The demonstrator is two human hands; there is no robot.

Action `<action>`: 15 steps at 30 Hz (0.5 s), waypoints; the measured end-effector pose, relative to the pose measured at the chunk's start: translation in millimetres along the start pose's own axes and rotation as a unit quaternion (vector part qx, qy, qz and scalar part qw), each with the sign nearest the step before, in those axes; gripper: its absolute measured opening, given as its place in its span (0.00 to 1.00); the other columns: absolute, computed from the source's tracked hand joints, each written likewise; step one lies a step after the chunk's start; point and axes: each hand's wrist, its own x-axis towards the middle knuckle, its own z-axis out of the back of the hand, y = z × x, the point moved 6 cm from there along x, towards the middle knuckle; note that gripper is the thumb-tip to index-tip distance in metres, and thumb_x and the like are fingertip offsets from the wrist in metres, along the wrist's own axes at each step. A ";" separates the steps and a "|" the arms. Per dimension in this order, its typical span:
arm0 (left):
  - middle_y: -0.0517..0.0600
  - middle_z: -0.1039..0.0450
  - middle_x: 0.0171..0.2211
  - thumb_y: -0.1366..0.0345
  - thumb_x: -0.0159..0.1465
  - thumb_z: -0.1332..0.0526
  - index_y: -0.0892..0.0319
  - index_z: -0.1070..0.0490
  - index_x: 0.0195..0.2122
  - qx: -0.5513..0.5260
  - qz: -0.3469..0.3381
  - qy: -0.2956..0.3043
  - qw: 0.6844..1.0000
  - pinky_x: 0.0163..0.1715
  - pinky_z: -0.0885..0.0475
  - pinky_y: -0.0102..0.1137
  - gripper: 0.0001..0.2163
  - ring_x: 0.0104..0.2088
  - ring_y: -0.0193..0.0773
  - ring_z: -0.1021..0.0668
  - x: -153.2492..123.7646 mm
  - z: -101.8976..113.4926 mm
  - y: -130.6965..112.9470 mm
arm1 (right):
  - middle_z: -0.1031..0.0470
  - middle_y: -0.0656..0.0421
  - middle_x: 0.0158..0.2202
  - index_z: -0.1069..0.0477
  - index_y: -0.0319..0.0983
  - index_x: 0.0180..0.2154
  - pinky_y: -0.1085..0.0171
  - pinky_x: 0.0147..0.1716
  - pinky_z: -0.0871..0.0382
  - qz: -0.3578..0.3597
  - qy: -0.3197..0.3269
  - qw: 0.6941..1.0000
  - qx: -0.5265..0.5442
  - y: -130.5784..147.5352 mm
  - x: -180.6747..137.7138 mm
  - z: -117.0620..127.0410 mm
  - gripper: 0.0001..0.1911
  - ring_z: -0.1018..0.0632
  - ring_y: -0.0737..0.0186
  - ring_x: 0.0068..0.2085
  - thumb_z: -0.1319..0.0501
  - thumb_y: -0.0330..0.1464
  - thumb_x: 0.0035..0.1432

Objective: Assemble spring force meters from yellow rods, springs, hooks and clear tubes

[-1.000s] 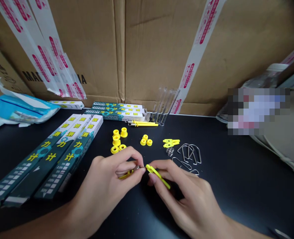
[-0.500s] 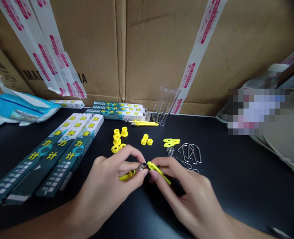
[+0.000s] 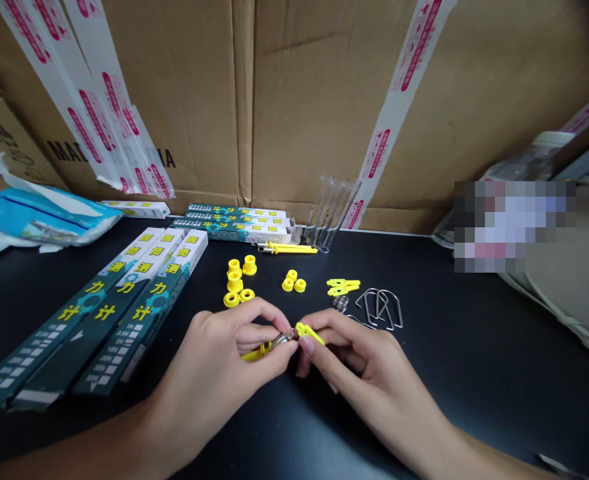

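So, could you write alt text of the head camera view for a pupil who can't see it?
A person's left hand holds a yellow rod with a metal end close to a flat yellow piece in the right hand, above a black table. Beyond the hands lie yellow collars and bent wires, with printed boxes at left and cardboard behind.

From here I see a brown cardboard box [image 3: 314,100] with red-printed white tape [image 3: 382,143] behind the black tabletop [image 3: 499,373], a blue packet [image 3: 59,217] at far left, and a clear bottle [image 3: 544,157] near beige fabric [image 3: 569,287] at right.
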 end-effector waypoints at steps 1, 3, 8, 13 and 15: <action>0.41 0.17 0.25 0.66 0.63 0.38 0.55 0.29 0.32 0.003 -0.002 0.002 1.000 0.29 0.27 0.22 0.03 0.26 0.35 0.16 0.4 -0.3 -0.3 | 0.22 0.62 0.28 0.28 0.40 0.39 0.70 0.27 0.34 -0.009 0.005 1.000 0.014 -1.4 1.0 -0.4 0.11 0.24 0.67 0.28 0.43 0.40 0.70; 0.41 0.17 0.25 0.66 0.62 0.38 0.55 0.29 0.32 0.005 -0.006 0.005 1.000 0.28 0.27 0.23 0.02 0.26 0.35 0.16 1.1 -1.0 -0.8 | 0.23 0.62 0.27 0.28 0.40 0.38 0.70 0.25 0.36 -0.019 0.017 0.999 0.039 -3.9 2.3 -1.6 0.12 0.26 0.67 0.28 0.43 0.41 0.70; 0.38 0.17 0.24 0.66 0.63 0.38 0.54 0.30 0.34 0.006 -0.009 0.006 1.000 0.26 0.28 0.21 0.02 0.24 0.33 0.17 0.0 -1.8 -0.7 | 0.26 0.64 0.25 0.29 0.39 0.38 0.71 0.26 0.37 -0.024 0.042 0.997 0.068 -5.7 2.2 -3.3 0.13 0.29 0.69 0.26 0.43 0.41 0.70; 0.37 0.17 0.24 0.67 0.62 0.37 0.53 0.31 0.34 0.008 -0.014 0.005 1.000 0.24 0.30 0.20 0.02 0.23 0.32 0.17 -3.0 -1.9 -2.1 | 0.32 0.66 0.22 0.29 0.39 0.36 0.69 0.27 0.40 -0.023 0.041 0.998 0.044 -4.8 3.4 -2.2 0.16 0.33 0.69 0.25 0.44 0.43 0.70; 0.36 0.17 0.23 0.67 0.61 0.37 0.53 0.31 0.33 0.010 -0.016 0.001 1.000 0.23 0.30 0.19 0.03 0.23 0.32 0.17 -3.3 -1.7 -2.7 | 0.34 0.66 0.22 0.28 0.39 0.36 0.68 0.27 0.41 -0.023 0.039 0.999 0.029 -5.4 3.8 -1.6 0.16 0.33 0.68 0.25 0.44 0.43 0.70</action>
